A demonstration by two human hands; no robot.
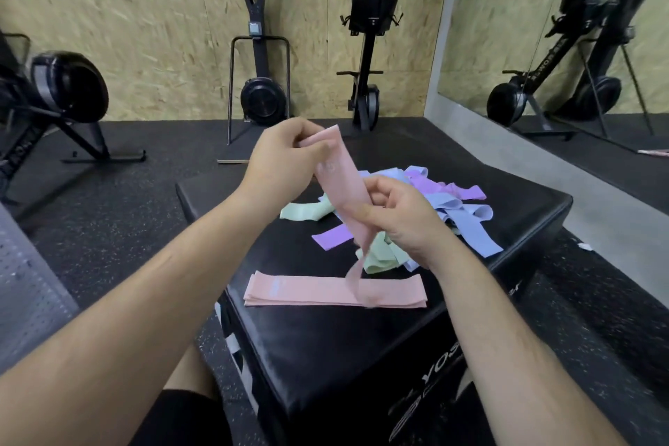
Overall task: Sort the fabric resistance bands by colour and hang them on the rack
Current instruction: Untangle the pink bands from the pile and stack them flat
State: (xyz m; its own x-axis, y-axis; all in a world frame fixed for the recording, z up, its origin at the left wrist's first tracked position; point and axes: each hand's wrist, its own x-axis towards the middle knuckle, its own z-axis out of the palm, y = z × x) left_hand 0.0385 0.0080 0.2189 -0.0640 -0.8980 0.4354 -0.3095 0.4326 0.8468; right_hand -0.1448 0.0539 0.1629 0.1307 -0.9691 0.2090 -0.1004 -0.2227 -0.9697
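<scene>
Above a black padded box (pixel 362 355), left hand (pixel 278 156) and right hand (pixel 398 214) pinch a flat pink band (pixel 340 188).

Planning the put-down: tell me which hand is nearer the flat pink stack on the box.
Right. The right hand holds the raised pink band low, just above the pink stack; the left hand pinches its top end, higher and farther away.
</scene>
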